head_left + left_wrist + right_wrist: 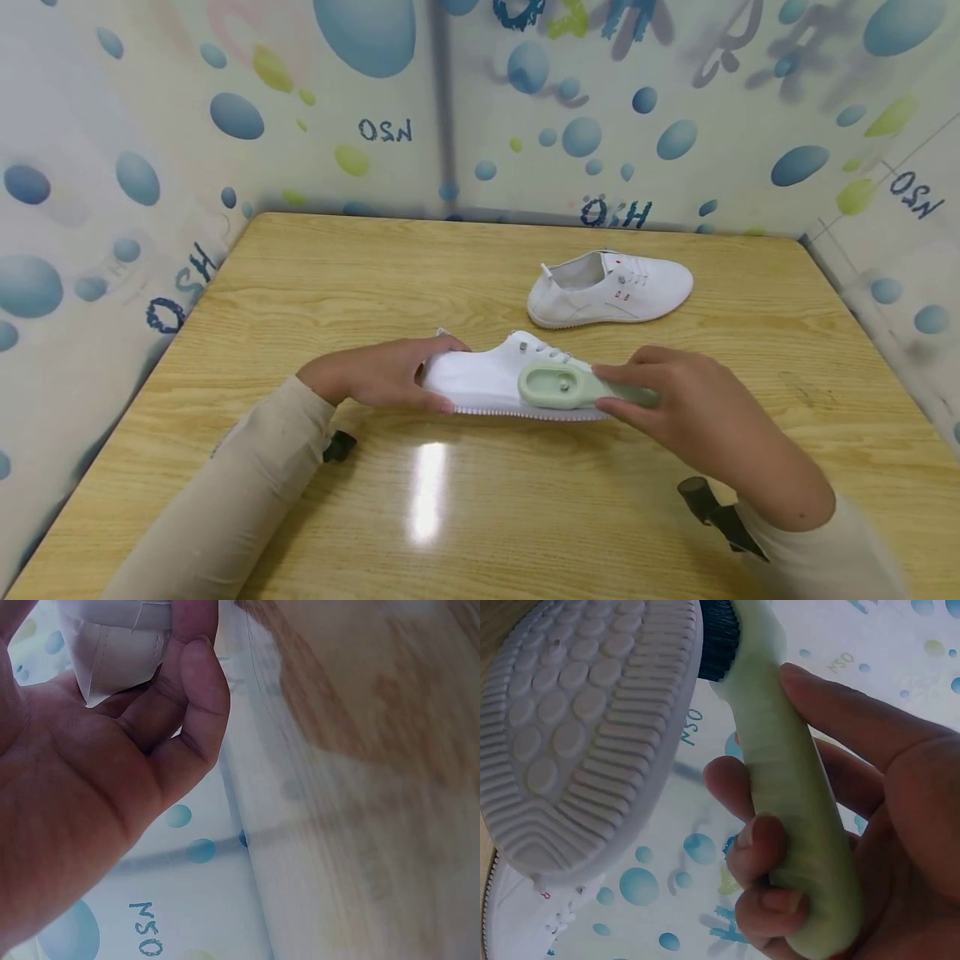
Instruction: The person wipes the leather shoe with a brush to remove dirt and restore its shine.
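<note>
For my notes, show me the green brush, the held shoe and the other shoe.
Green brush [796,787]: right wrist view, on its handle.
Held shoe [483,381]: head view, on its side.
Other shoe [603,302]: head view, on its side.

Your head view is bright, glare [429,492] streaking the surface [540,517] nearer you than the held shoe [476,379]; your wrist views are dimmer.
</note>
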Motion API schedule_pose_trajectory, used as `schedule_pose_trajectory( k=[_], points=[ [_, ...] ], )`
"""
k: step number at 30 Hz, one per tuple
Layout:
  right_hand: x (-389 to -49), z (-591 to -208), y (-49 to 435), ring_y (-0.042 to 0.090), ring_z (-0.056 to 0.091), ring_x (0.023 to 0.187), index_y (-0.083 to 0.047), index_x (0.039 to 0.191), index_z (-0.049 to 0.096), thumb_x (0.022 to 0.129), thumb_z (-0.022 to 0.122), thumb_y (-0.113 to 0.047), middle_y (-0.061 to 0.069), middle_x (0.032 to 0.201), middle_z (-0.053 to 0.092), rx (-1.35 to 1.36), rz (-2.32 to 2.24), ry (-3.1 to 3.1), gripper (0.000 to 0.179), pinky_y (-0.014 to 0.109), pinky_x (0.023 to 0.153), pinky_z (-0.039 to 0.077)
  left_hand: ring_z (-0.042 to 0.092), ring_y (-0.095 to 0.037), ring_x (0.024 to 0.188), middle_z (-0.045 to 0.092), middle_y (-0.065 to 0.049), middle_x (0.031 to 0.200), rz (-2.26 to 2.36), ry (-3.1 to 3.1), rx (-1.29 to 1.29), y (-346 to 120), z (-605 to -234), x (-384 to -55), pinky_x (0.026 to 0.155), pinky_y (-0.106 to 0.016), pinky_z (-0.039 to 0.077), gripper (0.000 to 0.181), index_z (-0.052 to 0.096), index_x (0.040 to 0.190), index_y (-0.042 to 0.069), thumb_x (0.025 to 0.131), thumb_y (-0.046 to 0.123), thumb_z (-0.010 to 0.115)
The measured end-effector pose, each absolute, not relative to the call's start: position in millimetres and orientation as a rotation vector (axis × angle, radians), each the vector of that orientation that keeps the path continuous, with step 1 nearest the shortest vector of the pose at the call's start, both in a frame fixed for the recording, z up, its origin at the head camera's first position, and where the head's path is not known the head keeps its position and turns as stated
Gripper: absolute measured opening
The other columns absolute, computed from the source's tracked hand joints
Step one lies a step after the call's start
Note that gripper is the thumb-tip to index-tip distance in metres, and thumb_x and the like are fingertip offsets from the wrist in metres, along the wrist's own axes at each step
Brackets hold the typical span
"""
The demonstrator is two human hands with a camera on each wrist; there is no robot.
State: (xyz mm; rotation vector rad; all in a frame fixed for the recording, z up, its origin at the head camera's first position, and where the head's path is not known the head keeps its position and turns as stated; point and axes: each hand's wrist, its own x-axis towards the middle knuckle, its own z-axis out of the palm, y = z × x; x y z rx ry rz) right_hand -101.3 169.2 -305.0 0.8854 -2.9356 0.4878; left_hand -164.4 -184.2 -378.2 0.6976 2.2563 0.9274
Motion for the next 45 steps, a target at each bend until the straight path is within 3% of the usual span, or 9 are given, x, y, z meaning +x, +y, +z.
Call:
schedule_pose_trajectory(
  k=[12, 29, 45],
  points=[
    [-101, -316, 157, 0.003, 0.054, 0.069, -0.023, 0.118, 0.075, 0.084, 0.081, -0.029, -0.008, 0.086, 0.068, 0.903, 0.468, -2.833, 0.035, 0.025, 0.059, 0.044, 0.055, -0.018, 0.105, 0.057, 0.002, 0.12, 0.925, 2.276, 0.729, -183, -378, -165, 0.092, -0.037, 0.045, 0.063, 0.046, 0.14, 0.032, 0.086, 0.04, 0.078],
    [-100, -294, 195, 0.002, 0.05, 0.065, -0.024, 0.116, 0.076, 0.086, 0.079, -0.034, -0.011, 0.088, 0.069, 0.804, 0.378, -2.953, 0.032, 0.024, 0.058, 0.043, 0.054, -0.018, 0.109, 0.057, 0.001, 0.123, 0.929, 2.257, 0.69, -184, -379, -163, 0.096, -0.038, 0.043, 0.062, 0.045, 0.139, 0.031, 0.087, 0.041, 0.077],
    [-102, -323, 154, 0.003, 0.052, 0.068, -0.023, 0.118, 0.075, 0.086, 0.079, -0.033, -0.01, 0.086, 0.067, 0.871, 0.504, -2.882, 0.034, 0.024, 0.06, 0.043, 0.055, -0.019, 0.105, 0.057, 0.001, 0.12, 0.926, 2.256, 0.702, -184, -379, -165, 0.09, -0.037, 0.045, 0.062, 0.045, 0.139, 0.031, 0.087, 0.039, 0.078]
  ],
)
